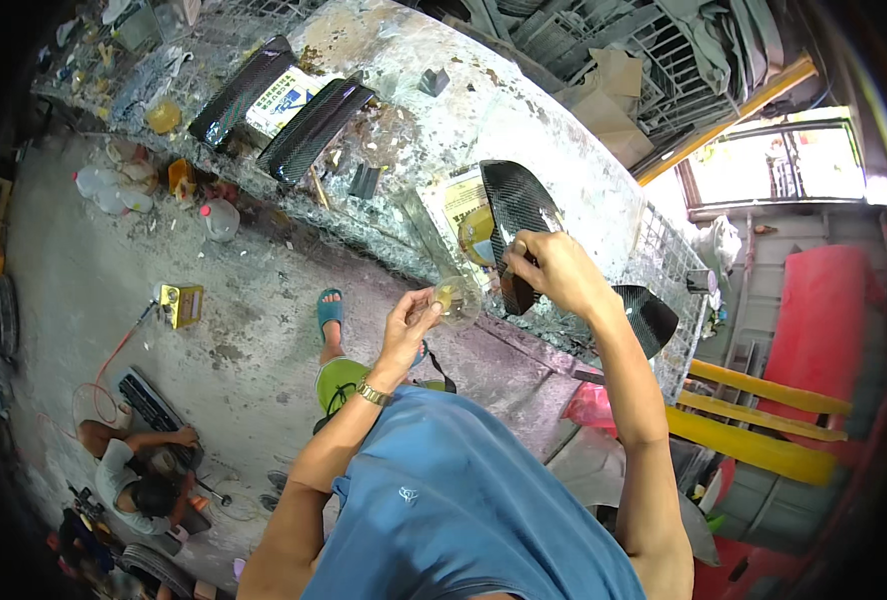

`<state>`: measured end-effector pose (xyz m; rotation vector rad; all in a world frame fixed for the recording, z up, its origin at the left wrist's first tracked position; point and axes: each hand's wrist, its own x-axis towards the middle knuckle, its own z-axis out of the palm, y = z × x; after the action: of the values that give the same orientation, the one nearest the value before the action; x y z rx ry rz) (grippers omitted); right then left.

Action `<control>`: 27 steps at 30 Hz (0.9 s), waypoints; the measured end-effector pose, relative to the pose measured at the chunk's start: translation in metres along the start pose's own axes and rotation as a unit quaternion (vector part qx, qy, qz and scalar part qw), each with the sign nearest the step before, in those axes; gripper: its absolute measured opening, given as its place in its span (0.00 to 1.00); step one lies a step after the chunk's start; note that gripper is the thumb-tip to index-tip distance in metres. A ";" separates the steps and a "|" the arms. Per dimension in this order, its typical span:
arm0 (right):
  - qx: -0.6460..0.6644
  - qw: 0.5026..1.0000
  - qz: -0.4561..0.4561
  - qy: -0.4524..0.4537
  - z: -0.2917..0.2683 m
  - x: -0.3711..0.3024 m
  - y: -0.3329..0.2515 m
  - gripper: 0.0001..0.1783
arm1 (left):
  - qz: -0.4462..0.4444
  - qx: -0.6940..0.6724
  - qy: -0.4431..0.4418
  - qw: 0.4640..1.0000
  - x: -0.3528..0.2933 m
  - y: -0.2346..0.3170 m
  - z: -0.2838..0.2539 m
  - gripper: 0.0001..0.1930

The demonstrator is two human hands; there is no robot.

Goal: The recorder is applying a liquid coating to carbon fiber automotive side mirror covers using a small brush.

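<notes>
My left hand (413,318), with a metal-banded watch on its wrist, pinches the rim of a clear plastic cup (461,303) with something yellowish in it. My right hand (556,268) is closed over a glossy black carbon-fibre panel (519,195); whatever its fingers pinch is hidden. The panel lies tilted on the bench, partly over a printed sheet (461,200) and beside a yellow-amber round container (478,235). Right of my right wrist lies a second curved carbon-fibre piece (648,318).
The stained workbench (524,100) runs diagonally, bearing two more carbon-fibre parts (314,128) (244,92) and small dark blocks (433,82). Below stand plastic jugs (221,220) and a yellow tin (181,305). Another person (149,480) crouches at lower left. Yellow bars (754,445) jut out at right.
</notes>
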<state>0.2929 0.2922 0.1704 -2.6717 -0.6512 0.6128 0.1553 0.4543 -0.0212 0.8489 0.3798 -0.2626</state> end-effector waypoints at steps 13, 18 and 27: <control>-0.062 0.993 -0.066 0.073 -0.014 0.065 -0.018 0.08 | -0.015 -0.008 0.005 1.000 0.007 0.025 -0.017 0.20; -0.113 0.988 -0.084 0.065 0.000 0.008 -0.015 0.09 | 0.000 -0.004 -0.004 1.000 0.002 0.022 -0.014 0.20; -0.178 0.970 -0.152 0.072 0.058 -0.100 0.002 0.11 | -0.001 0.035 -0.009 0.999 -0.009 -0.001 0.004 0.19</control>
<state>0.1858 0.2532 0.1527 -2.8109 -1.1962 0.2322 0.1473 0.4514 -0.0161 0.9132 0.3562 -0.2873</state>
